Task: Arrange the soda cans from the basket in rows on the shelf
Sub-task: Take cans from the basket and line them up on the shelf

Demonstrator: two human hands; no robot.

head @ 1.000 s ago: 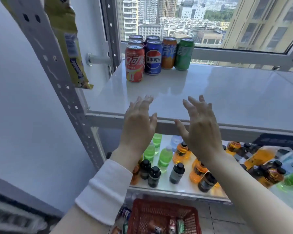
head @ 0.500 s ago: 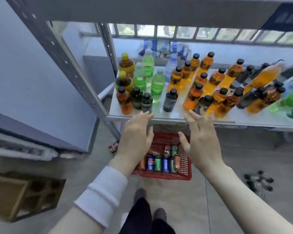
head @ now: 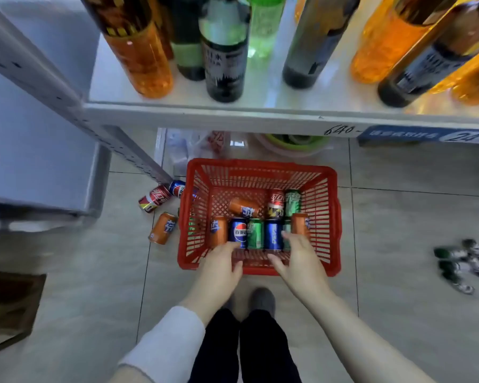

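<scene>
1. The left hand (head: 219, 269) and right hand (head: 299, 262) reach in, fingers (head: 295, 243) loosely spread, empty.
2. The coloured metal soda cans (head: 255, 234) lie packed along the red plastic basket's (head: 260, 165) near wall.
3. Tight packing may make a gripped can slip.

We wore a wide white sleeve (head: 166, 346) on our left forearm, a soft band of smooth cloth, and bare arm showed at both of its ends. Our left hand (head: 219, 269) and right hand (head: 299, 261) were bare, and our right arm (head: 357, 335) was uncovered along all of its visible length. Plain black trousers (head: 244, 352) covered our legs. Below them we had grey shoes (head: 263, 299) with rounded toes, one partly hidden behind our left wrist.
</scene>
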